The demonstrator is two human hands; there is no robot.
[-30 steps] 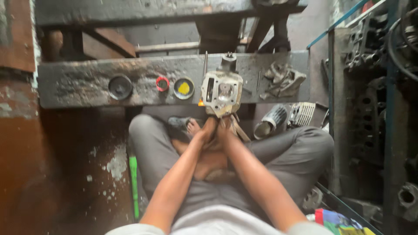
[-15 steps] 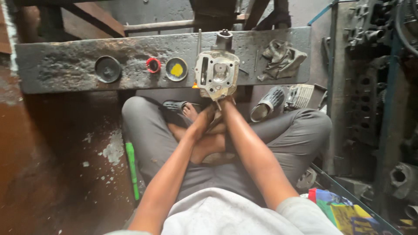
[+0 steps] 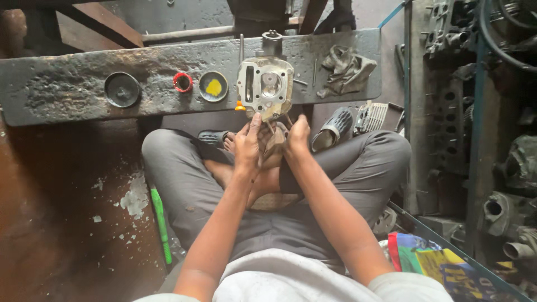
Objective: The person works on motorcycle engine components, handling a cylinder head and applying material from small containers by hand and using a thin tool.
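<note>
Metal part: a pale engine cylinder head (image 3: 264, 88) stood on the near edge of the dark, stained bench plank (image 3: 67, 92), its open face turned up toward the camera.
Left hand (image 3: 248, 146): was raised just under the head, fingers curled around a brownish piece of cloth or paper (image 3: 274, 142), one fingertip touching the head's lower rim.
Right hand (image 3: 297, 136): was closed on the other side of that same brownish piece, just below the head.
Posture: the person sat cross-legged in grey trousers, both forearms reaching forward over the lap.
On the plank: a dark round lid (image 3: 122, 89), a small red ring (image 3: 182, 81), a tin holding yellow paste (image 3: 213, 86) and a crumpled grey rag (image 3: 345, 70).
Beside the left knee: a green-handled tool (image 3: 161, 223) lay on the floor.
</note>
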